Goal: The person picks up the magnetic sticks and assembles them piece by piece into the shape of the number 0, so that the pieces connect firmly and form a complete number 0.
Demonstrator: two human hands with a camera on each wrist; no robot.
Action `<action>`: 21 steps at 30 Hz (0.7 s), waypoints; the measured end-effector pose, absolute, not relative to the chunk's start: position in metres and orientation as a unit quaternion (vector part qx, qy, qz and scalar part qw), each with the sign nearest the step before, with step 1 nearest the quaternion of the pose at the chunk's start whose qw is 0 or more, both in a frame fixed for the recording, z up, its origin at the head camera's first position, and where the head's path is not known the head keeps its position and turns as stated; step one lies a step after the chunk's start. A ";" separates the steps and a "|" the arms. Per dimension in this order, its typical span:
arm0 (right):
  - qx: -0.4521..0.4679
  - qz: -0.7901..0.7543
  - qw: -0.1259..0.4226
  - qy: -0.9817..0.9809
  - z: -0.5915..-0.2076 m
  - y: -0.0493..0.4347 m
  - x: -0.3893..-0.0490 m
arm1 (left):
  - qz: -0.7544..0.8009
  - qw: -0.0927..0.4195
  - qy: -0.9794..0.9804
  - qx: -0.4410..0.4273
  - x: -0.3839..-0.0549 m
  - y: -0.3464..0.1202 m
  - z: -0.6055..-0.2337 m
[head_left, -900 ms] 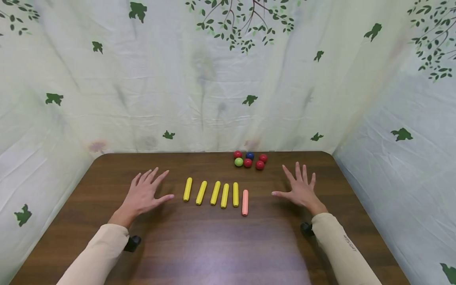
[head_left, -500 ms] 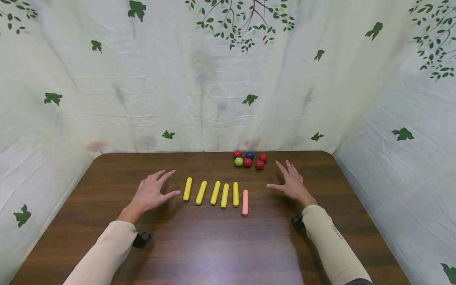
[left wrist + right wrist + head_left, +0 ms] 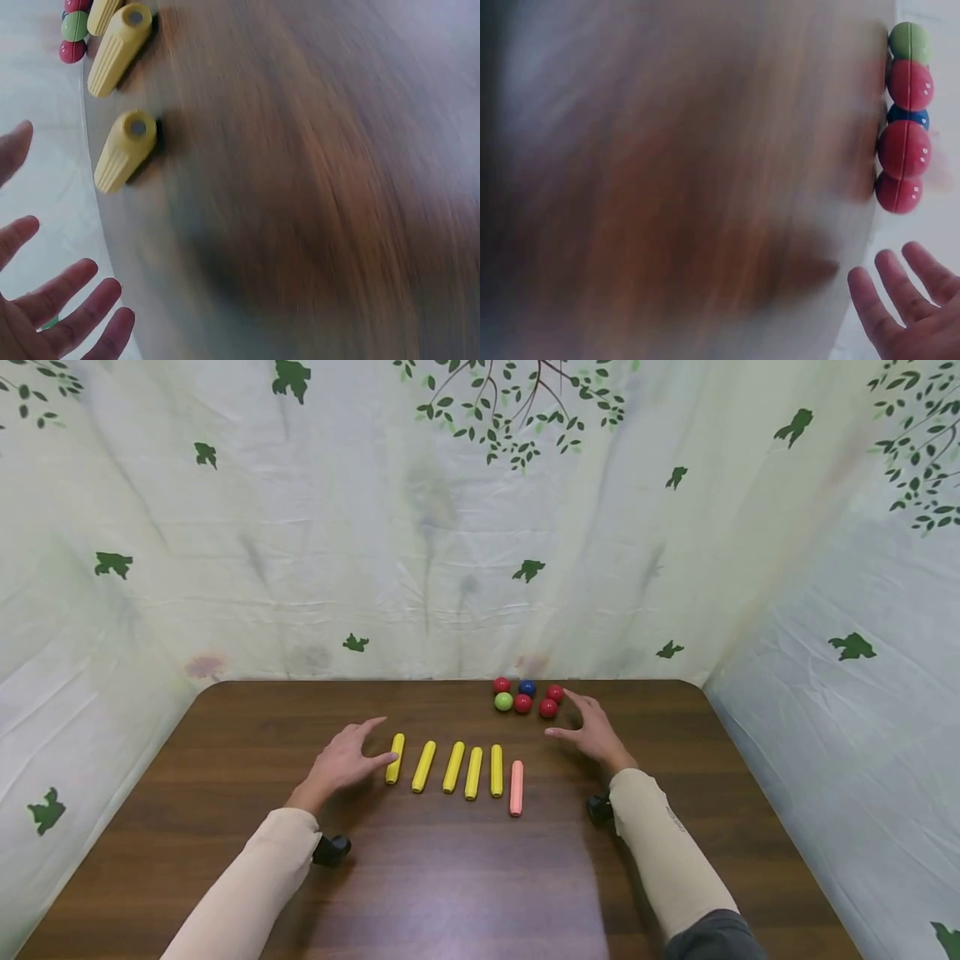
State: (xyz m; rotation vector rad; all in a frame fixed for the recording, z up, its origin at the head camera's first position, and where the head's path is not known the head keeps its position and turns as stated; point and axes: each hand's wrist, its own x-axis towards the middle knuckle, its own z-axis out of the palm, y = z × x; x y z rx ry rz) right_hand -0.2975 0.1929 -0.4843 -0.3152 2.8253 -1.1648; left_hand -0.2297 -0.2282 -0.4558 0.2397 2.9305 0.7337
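Note:
A row of several yellow ridged sticks (image 3: 452,767) lies on the brown table, with one pink stick (image 3: 517,788) at its right end. My left hand (image 3: 343,766) hovers by the leftmost yellow stick (image 3: 398,744), its thumb overlapping that stick in the head view. Its fingers are spread and hold nothing. Toward the back edge sit several red balls (image 3: 548,708), a green ball (image 3: 503,702) and a blue ball (image 3: 527,687). My right hand (image 3: 597,737) is just right of them, relaxed, with fingertips close to the rightmost red balls (image 3: 904,150).
The wooden table (image 3: 442,885) reaches back to a pale curtain (image 3: 420,552) printed with leaves. More of the curtain hangs at both sides. Dark wrist cameras (image 3: 331,850) sit under both cream sleeves (image 3: 251,881).
Both hands have moved inward: the left one rightward to the first yellow stick, the right one leftward and slightly back toward the balls. Sticks and balls stay in place.

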 end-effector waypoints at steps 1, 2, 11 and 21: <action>-0.101 -0.386 0.034 0.916 -0.485 0.191 -0.299 | 0.250 0.060 0.963 0.075 -0.231 -0.227 -0.457; -0.096 -0.392 0.033 0.914 -0.485 0.190 -0.301 | 0.258 0.064 0.961 0.072 -0.233 -0.225 -0.458; -0.077 -0.427 0.030 0.901 -0.491 0.175 -0.314 | 0.307 0.070 0.948 0.033 -0.240 -0.218 -0.474; -0.049 -0.445 0.018 0.894 -0.495 0.170 -0.320 | 0.316 0.051 0.947 0.010 -0.244 -0.208 -0.487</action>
